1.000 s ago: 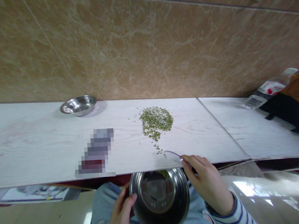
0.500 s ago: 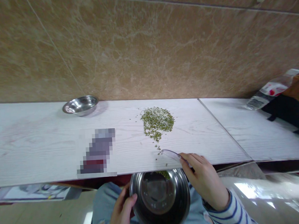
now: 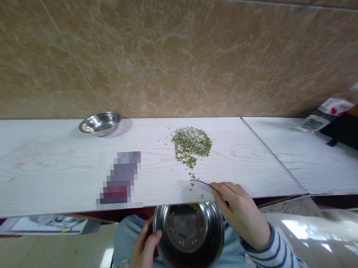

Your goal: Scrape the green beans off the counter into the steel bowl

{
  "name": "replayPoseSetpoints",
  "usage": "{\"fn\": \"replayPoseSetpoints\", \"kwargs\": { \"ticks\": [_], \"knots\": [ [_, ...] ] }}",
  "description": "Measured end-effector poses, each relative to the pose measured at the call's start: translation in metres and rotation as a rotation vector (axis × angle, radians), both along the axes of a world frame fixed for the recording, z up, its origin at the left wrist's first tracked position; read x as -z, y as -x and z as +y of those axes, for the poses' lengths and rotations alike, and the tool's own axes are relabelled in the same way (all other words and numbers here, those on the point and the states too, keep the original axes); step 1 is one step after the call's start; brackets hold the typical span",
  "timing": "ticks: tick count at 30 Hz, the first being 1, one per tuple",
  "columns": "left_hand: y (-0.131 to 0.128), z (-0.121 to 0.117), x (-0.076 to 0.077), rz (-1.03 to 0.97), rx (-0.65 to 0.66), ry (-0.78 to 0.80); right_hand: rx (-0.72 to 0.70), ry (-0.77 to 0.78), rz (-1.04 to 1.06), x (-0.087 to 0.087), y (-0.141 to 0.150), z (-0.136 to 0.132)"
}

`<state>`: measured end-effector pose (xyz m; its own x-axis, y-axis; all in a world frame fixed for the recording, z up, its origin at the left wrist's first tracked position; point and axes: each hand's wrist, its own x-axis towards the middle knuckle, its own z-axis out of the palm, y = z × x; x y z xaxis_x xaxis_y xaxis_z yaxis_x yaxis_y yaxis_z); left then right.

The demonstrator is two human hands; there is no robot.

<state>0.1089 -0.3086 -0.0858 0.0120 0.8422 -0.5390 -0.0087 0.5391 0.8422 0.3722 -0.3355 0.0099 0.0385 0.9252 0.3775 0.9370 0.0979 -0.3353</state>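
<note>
A white wood-grain table (image 3: pixel 157 183) runs across the whole width, a straight seam (image 3: pixel 271 153) slanting over it right of centre. Near the middle lies a flat, loose patch of small green grains (image 3: pixel 194 139), dense in its main part, narrowing into a thin scatter that reaches toward the front edge. To the left, close to the back edge, sits a shallow metal bowl (image 3: pixel 102 124), upright. Nearer the front lies a pixelated item (image 3: pixel 119 179), too obscured to identify. Beyond the seam rest a clear bottle (image 3: pixel 323 112), tilted, and a black cloth-like thing (image 3: pixel 347 133) beside it
</note>
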Motion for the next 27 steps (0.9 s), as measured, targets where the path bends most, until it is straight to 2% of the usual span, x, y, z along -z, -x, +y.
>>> {"fn": "replayPoseSetpoints", "kwargs": {
  "ticks": [4,7,16,22,27],
  "knots": [
    [0.006,0.001,0.012,-0.048,0.023,-0.026,-0.021,0.011,0.017,-0.001,0.004,0.001],
    [0.007,0.003,0.015,-0.096,0.015,-0.046,-0.039,0.026,0.035,-0.002,0.006,-0.001],
    [0.002,0.002,0.005,-0.128,0.002,-0.014,-0.095,0.074,0.078,-0.005,0.011,-0.007],
    [0.004,0.002,0.007,-0.112,0.000,-0.081,-0.128,0.089,0.120,-0.004,0.015,-0.010],
    [0.003,0.002,0.007,-0.116,-0.001,-0.011,-0.112,0.063,0.118,-0.007,0.015,-0.007]
  ]
}}
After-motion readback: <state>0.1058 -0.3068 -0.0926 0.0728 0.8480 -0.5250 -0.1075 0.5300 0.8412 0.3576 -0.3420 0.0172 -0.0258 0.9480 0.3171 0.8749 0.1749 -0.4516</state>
